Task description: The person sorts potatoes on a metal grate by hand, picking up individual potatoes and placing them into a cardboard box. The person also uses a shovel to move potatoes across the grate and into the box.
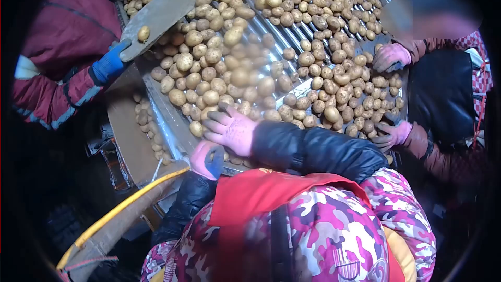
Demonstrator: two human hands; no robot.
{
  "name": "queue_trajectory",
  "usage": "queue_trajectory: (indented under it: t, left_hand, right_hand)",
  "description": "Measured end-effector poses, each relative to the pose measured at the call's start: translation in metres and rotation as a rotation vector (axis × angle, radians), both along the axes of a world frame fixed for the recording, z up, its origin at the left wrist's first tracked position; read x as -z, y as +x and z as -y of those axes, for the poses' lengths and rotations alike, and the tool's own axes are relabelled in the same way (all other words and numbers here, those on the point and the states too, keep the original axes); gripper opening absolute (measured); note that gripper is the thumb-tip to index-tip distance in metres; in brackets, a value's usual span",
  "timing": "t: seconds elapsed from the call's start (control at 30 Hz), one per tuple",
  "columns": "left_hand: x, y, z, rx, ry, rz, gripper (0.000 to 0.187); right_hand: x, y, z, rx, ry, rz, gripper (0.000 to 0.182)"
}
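Note:
My right hand, in a pink glove with grey fingertips, reaches in from the right with its fingers spread over the potatoes at the near edge of the slatted metal table. Just below and left of it, my left hand, in a pink and blue glove, is curled closed beside the table's near edge. What it holds, if anything, is hidden. Potatoes lie in front of both hands and spread to the far side.
At left, a person's blue-gloved hand holds a grey board with one potato on it. At right, a co-worker's two pink-gloved hands touch potatoes. More potatoes lie in a side channel. A yellow-edged curved panel stands lower left.

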State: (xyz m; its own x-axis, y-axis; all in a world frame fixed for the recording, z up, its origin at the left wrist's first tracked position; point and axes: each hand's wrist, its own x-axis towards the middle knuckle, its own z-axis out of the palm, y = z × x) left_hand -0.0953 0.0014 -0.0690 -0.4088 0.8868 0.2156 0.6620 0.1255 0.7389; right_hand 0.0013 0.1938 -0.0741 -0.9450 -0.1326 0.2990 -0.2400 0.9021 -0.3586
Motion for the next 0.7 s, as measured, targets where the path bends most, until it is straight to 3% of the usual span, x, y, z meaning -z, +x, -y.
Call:
queue_trajectory:
  t: [0.1,0.23,0.37,0.43,0.5,0.63,0.7]
  left_hand:
    - [0.001,-0.006,0.004,0.008,-0.026,0.002,0.009]
    - [-0.005,-0.002,-0.001,-0.067,-0.060,0.036,0.010]
    - [-0.004,0.004,-0.002,-0.119,-0.065,0.018,0.010]
    - [-0.003,0.006,-0.001,-0.121,-0.077,-0.016,0.010]
    - [-0.002,0.005,-0.002,-0.117,-0.054,-0.039,0.010]
    - [0.001,0.008,-0.004,-0.127,-0.016,-0.043,0.010]
    - [0.005,0.009,-0.005,-0.160,-0.017,-0.062,0.011]
  right_hand:
    - [0.002,-0.006,-0.017,-0.007,-0.110,0.001,0.050]
    - [-0.025,0.017,-0.046,0.113,0.094,0.169,0.051]
    - [-0.033,0.048,-0.076,0.353,0.000,0.180,0.042]
    - [-0.031,0.068,-0.090,0.486,0.094,0.204,0.041]
    - [-0.045,0.092,-0.116,0.722,0.149,0.262,0.043]
    - [-0.013,0.191,-0.164,1.082,0.119,0.371,0.061]
    - [-0.047,0.213,-0.159,1.150,0.309,0.487,0.062]
